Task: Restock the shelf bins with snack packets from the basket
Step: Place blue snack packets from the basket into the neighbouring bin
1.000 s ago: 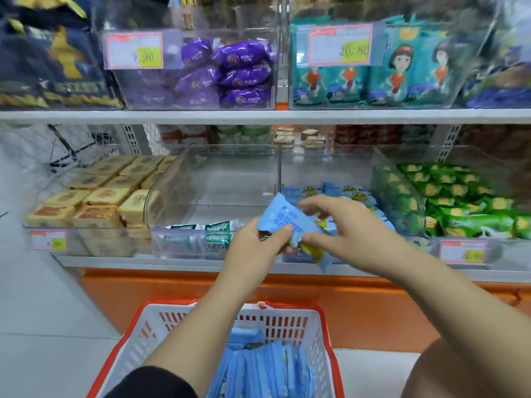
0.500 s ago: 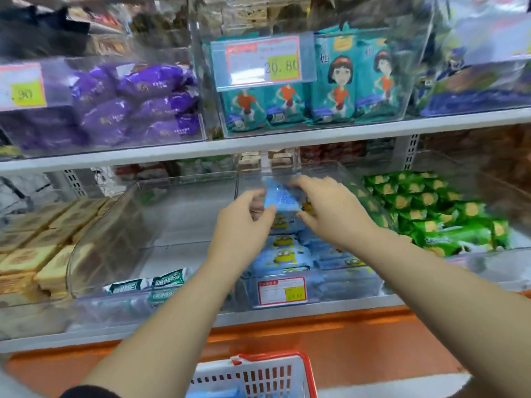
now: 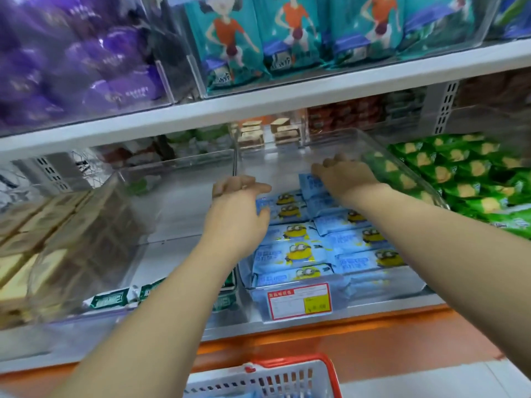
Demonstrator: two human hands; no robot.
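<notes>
Blue snack packets (image 3: 298, 248) with a yellow cartoon figure lie in rows in a clear shelf bin (image 3: 275, 168) on the lower shelf. My right hand (image 3: 344, 175) reaches into the bin's far part and holds one blue packet (image 3: 309, 182) down at the back end of the rows, thumb on top. My left hand (image 3: 238, 205) hovers at the bin's left side with loosely curled fingers, touching the edge of a packet and holding nothing. The red-rimmed white basket (image 3: 287, 374) sits at the bottom edge, below my arms.
A price label (image 3: 298, 301) marks the bin's front. The clear bin to the left holds a few green-and-white packets (image 3: 109, 298). Yellow cakes (image 3: 17, 268) lie far left, green packets (image 3: 459, 173) to the right. The upper shelf (image 3: 287, 90) carries purple (image 3: 86, 67) and teal packets (image 3: 287, 33).
Both hands carried the blue packet from in front of the shelf into the bin. My left hand has let go; my right hand has set it down at the back of the rows.
</notes>
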